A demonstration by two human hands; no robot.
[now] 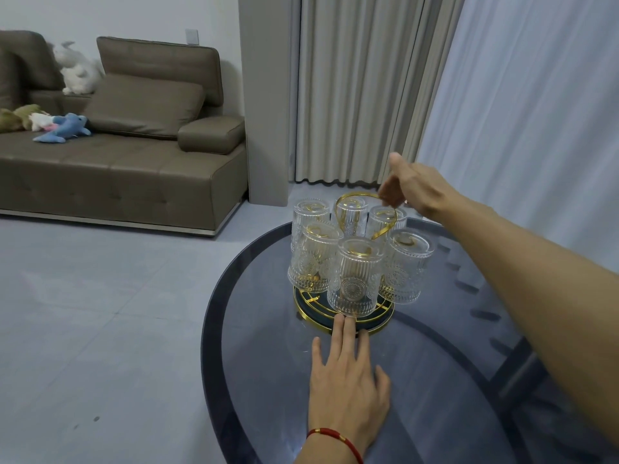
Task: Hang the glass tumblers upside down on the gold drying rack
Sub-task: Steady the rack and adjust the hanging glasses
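Observation:
The gold drying rack (336, 311) stands on a round dark glass table (254, 316), on a dark disc base with a gold rim. Several ribbed glass tumblers (355, 277) hang upside down on its prongs, ringed around the tall gold loop handle (385, 226). My right hand (410, 189) reaches in from the right and pinches the top of that loop with its fingertips. My left hand (346, 380), a red string at its wrist, lies flat on the table with fingers spread, its fingertips touching the front rim of the rack's base.
The table edge curves close on the left, with grey tiled floor (100, 313) beyond. A brown sofa (127, 155) with plush toys stands at the back left. Curtains (361, 88) hang behind the rack and to the right.

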